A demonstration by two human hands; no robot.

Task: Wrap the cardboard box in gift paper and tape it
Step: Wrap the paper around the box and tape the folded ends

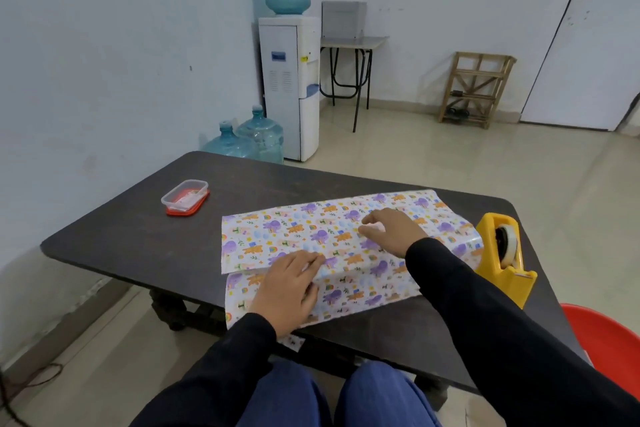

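Patterned gift paper (298,229) with purple and orange animals lies folded over on the dark table (131,236), its near flap hanging slightly past the front edge. The cardboard box is hidden under the paper. My left hand (289,284) lies flat on the near flap, fingers pressing along the fold where the upper layer overlaps. My right hand (391,230) rests on the upper layer further right, fingers bent and pressing the paper down. A yellow tape dispenser (504,256) with a white tape roll stands just right of the paper.
A clear plastic container on an orange lid (185,198) sits at the table's far left. A red plastic chair (606,340) is at the right. Water bottles (249,139) and a dispenser (291,87) stand behind the table.
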